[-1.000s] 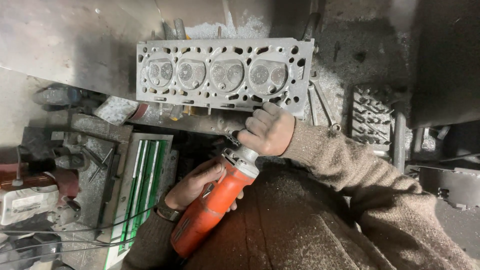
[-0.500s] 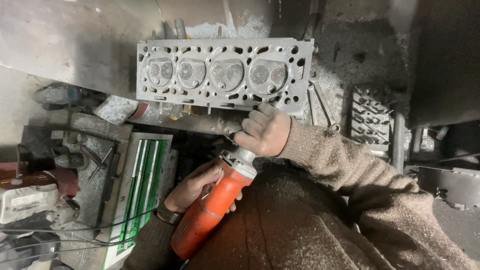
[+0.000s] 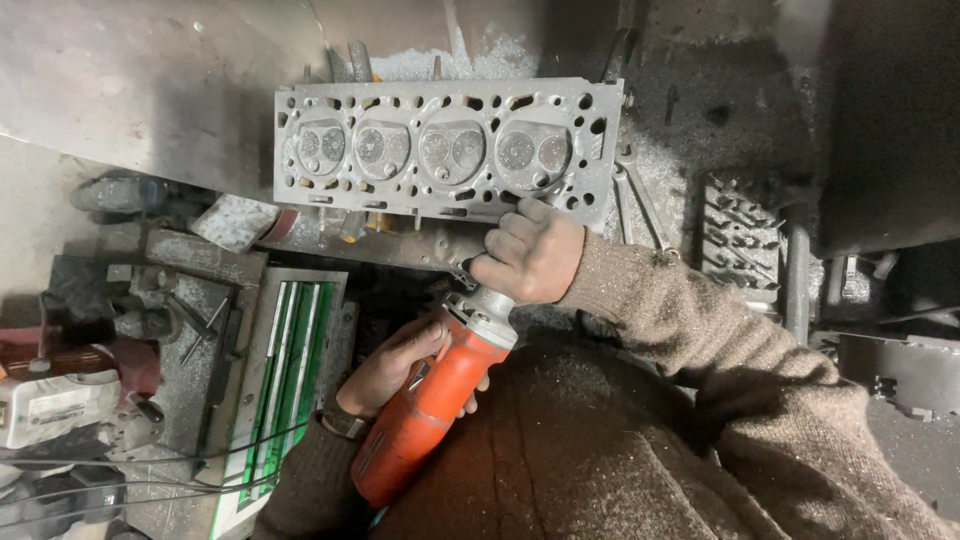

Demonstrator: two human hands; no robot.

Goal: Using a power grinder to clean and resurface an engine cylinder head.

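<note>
Orange grinder (image 3: 425, 425) gripped by left hand (image 3: 390, 365), right hand (image 3: 530, 250) clasping its front end (tip hidden), just near grey cylinder head (image 3: 445, 145) on tabletop (image 3: 150, 70).

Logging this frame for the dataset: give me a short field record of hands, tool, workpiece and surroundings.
left hand: wrapped around the body of the orange angle grinder
right hand: over the grinder's head end, at the lower edge of the cylinder head
workpiece: grey cylinder head, four combustion chambers facing up, on a dusty metal bench
grinder disc: hidden under the right hand
right of workpiece: wrenches
lower left: green-striped flat case, cables, clutter
clothing: brown knit sleeves, wristwatch on left wrist
</note>
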